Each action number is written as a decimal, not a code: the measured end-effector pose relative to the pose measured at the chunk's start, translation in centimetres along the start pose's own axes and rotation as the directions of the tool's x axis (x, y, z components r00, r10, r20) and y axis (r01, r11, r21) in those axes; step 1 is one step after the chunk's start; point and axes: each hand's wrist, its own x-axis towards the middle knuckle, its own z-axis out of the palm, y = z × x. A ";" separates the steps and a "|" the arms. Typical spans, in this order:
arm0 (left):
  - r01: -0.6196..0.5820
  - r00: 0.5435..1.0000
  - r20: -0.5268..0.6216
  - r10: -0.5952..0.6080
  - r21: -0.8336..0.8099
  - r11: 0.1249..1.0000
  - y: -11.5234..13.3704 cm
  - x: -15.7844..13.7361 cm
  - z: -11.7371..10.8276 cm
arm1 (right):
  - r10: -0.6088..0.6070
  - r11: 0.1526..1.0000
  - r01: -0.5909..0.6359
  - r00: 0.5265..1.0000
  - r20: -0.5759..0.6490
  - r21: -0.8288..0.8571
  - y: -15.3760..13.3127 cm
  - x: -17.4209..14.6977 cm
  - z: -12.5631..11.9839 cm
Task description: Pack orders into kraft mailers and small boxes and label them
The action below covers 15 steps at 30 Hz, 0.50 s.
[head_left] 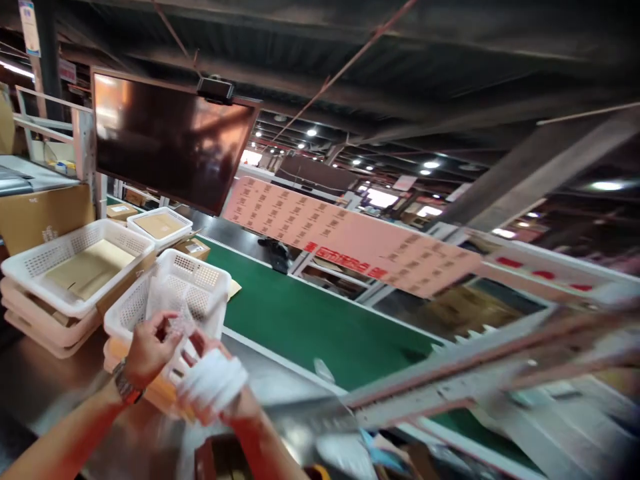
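Both my hands are raised in front of a white perforated basket [217, 280]. Between them is a piece of clear, crinkled plastic [181, 323], apparently a thin bag or film. My left hand [150, 350], with a watch [126, 383] on its wrist, pinches the plastic between thumb and fingers. My right hand [213, 383] has something white wrapped over its back, blurred by motion. Its fingers are closed at the other side of the plastic. Translucent film also shows against the basket's inside, and I cannot tell whether it is the same piece.
More white baskets [35, 257] with flat cardboard stand stacked at the left. Beyond them runs a green conveyor belt [300, 323]. A large dark screen [170, 140] hangs above it, and a pink labelled board [345, 233] spans the belt. A metal rail [430, 393] crosses at the right.
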 end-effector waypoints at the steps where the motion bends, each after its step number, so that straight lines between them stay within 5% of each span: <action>1: -0.010 0.998 0.064 0.010 0.003 1.000 0.5 -0.5 1.4 | -0.018 1.000 0.018 1.000 -0.011 0.021 0.2 -1.5 0.2; 6: 0.007 0.974 0.226 -0.015 0.039 0.999 1.4 -3.6 6.3 | -0.155 0.988 0.151 0.952 -0.265 -0.037 0.1 -6.3 -2.8; 11: -0.031 0.959 0.282 -0.026 0.196 0.980 1.0 -7.3 10.3 | -0.172 0.977 0.039 0.727 -0.664 -0.209 0.9 -12.3 -7.0; 13: -0.032 0.948 0.314 -0.048 0.247 0.968 0.6 -8.8 12.4 | -0.220 0.963 0.032 0.668 -0.711 -0.267 1.8 -15.0 -7.9; 15: -0.024 0.934 0.348 -0.075 0.271 0.962 0.3 -10.4 14.5 | -0.296 0.934 0.060 0.677 -0.674 -0.351 2.8 -17.6 -8.7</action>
